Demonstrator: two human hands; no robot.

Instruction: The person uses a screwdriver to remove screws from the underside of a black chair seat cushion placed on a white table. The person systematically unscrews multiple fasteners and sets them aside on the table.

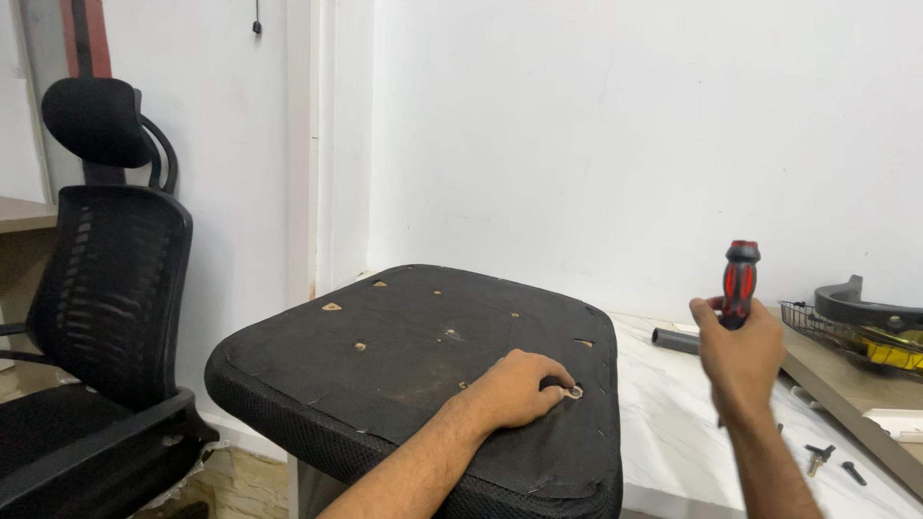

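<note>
Head view: one upturned black chair seat (pixel 423 365) lies at frame centre, underside up on the white table (pixel 673 432), nothing yet mounted on it. Left hand (pixel 524 389) rests on the seat, fingertips pinching a small washer-like piece (pixel 575 392) at a hole. Right hand (pixel 738 351), at right, is clenched around one red-and-black screwdriver (pixel 741 281), held upright. About three loose bolts (pixel 829 459) lie at lower right, apparently unfitted. One assembled office chair (pixel 96 308) stands at left.

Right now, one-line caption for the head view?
Left hand presses a fitting into an upturned chair seat; right hand raises a red-black screwdriver.
</note>
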